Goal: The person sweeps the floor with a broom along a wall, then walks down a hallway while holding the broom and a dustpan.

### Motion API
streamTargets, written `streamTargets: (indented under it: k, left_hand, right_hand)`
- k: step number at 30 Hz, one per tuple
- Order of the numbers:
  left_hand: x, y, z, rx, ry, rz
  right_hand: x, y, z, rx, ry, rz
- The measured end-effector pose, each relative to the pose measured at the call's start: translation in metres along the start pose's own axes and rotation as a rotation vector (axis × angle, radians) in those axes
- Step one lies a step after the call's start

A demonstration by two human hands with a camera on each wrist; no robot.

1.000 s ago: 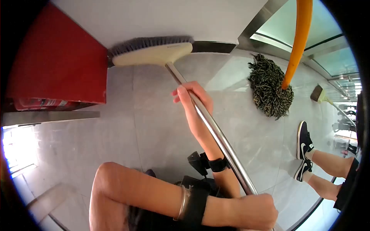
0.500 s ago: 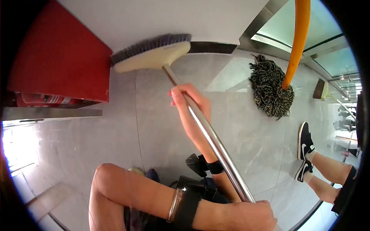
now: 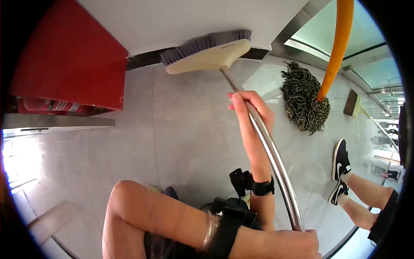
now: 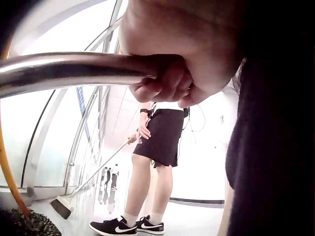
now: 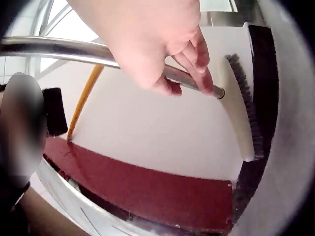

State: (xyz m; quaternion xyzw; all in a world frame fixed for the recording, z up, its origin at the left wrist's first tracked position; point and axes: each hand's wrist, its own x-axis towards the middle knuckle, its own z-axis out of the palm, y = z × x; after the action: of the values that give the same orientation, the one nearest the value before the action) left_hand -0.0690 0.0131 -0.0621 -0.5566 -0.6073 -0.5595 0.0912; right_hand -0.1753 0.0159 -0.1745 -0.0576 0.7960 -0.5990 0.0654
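A long-handled broom (image 3: 207, 60) with a cream head and dark grey bristles lies along the base of the white wall, its bristles over the black skirting strip. My right hand (image 3: 257, 108) holds the shiny metal handle (image 3: 278, 166) a short way from the broom head. In the right wrist view the fingers of the right hand (image 5: 157, 54) wrap loosely about the handle, with fingertips near the head. Farther up the handle, my left hand (image 3: 282, 244) grips it in a fist. The left wrist view shows the left hand (image 4: 172, 69) curled round the metal tube.
A red box (image 3: 73, 60) stands against the wall at left. To the right, a dark string mop (image 3: 304, 99) with an orange handle (image 3: 338, 47) rests on grey tiles. Another person (image 4: 160, 142) in black shoes stands nearby, holding a second broom (image 4: 61, 206). Glass panels line the right.
The broom head has slid right along the wall, away from the red box. Both hands have shifted right with the handle. The mop and the other person's feet stay put.
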Motion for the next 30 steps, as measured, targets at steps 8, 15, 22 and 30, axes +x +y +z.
streamTargets:
  k: [8,15,22,30]
  left_hand:
    - [-0.029,-0.025,0.039,-0.046,-0.468,-0.259]
    - [-0.005,-0.022,0.034,0.199,0.087,0.040]
    - [-0.053,-0.058,0.079,0.000,-0.302,-0.300]
    - [-0.001,-0.067,0.070,0.226,-0.025,-0.113]
  right_hand:
    - [-0.035,0.089,0.002,0.137,0.058,0.173]
    - [0.007,0.032,-0.046,-0.074,0.102,0.001]
    - [-0.032,0.125,-0.042,0.092,0.178,0.196]
    - [0.002,0.070,-0.090,0.023,0.184,-0.002]
